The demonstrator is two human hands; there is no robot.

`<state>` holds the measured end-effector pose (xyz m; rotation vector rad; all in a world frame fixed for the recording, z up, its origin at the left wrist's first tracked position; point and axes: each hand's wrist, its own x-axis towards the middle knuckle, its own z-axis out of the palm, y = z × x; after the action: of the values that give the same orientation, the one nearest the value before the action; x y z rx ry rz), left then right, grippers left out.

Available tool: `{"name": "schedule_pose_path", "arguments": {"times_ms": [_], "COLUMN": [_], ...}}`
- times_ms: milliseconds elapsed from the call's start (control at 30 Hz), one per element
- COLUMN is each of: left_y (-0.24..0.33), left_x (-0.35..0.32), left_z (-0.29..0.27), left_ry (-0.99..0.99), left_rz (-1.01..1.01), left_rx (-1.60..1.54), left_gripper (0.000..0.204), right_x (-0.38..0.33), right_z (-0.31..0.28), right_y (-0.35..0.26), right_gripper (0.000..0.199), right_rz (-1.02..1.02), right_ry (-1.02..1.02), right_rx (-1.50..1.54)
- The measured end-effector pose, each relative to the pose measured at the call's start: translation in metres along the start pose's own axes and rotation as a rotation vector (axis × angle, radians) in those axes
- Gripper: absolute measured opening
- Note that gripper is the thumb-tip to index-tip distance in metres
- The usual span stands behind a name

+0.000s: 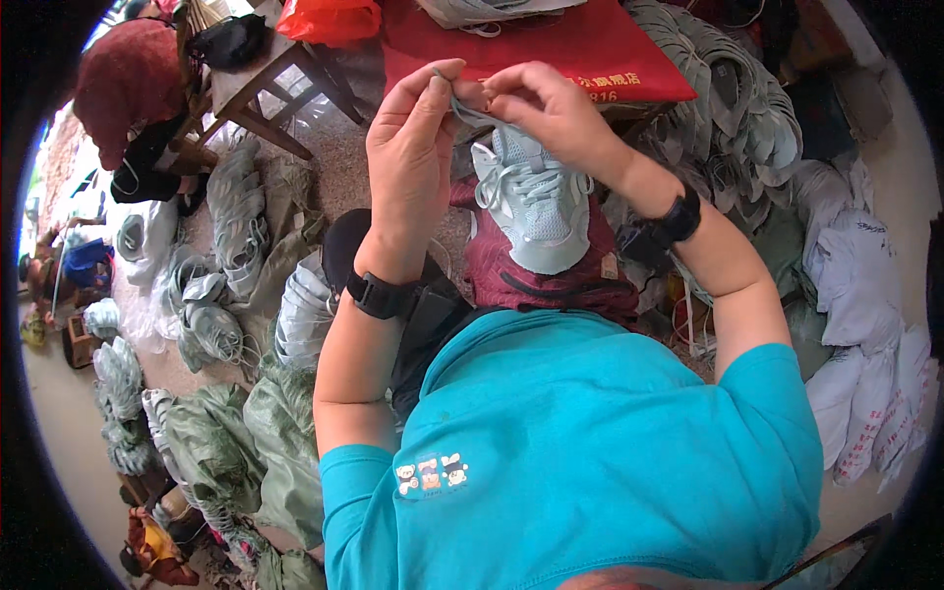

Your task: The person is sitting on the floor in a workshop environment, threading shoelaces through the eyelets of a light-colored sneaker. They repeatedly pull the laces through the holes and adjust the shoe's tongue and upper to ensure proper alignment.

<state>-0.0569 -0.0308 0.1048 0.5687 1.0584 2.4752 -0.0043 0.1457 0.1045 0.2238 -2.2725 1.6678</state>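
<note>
Lace (460, 108) is being pinched by left hand (418, 113) and right hand (556, 113). Shoe (536, 202), lying far-to-near, toe near, is being overhung by the right.

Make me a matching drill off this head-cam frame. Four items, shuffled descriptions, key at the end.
Column 1
1. Shoe
2. Lace
3. Wristbands
4. Shirt

Column 2
A. Teal, short-sleeved
B. Pale, toe pointing toward the person's body
C. Black, one on each arm
D. Thin, held up in the left hand

Pairs: 1-B, 2-D, 3-C, 4-A
</note>
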Motion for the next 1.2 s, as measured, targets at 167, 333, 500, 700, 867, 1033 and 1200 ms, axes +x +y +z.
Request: {"name": "schedule_pose_path", "arguments": {"times_ms": [167,333,500,700,867,1033,1200], "left_y": [0.014,0.006,0.000,-0.016,-0.028,-0.033,-0.058], "left_x": [0.001,-0.010,0.002,-0.026,-0.038,-0.034,-0.033], "left_z": [0.010,0.020,-0.024,-0.116,-0.161,-0.100,-0.074], "left_ry": [0.019,0.014,0.276,0.292,0.179,0.104,-0.070], "left_rz": [0.035,-0.001,-0.067,-0.159,0.102,-0.086,-0.085], "left_rx": [0.036,0.009,-0.159,0.226,1.328,1.311,0.863], "left_gripper": [0.024,0.025,0.025,0.021,0.015,0.016,0.031], "right_x": [-0.018,-0.027,-0.011,-0.020,-0.064,-0.073,-0.070], "right_z": [0.002,0.022,-0.008,-0.089,-0.098,-0.081,-0.071], "right_y": [-0.018,-0.004,-0.013,0.035,0.047,0.042,0.063], "right_gripper": [0.020,0.024,0.026,0.028,0.029,0.025,0.023], "right_rz": [-0.114,-0.070,0.205,0.527,0.795,0.735,0.352], "right_ry": [-0.136,-0.124,-0.214,0.142,0.045,-0.035,0.014], "right_rx": [-0.652,-0.246,0.327,0.501,0.226,0.050,-0.121]}}
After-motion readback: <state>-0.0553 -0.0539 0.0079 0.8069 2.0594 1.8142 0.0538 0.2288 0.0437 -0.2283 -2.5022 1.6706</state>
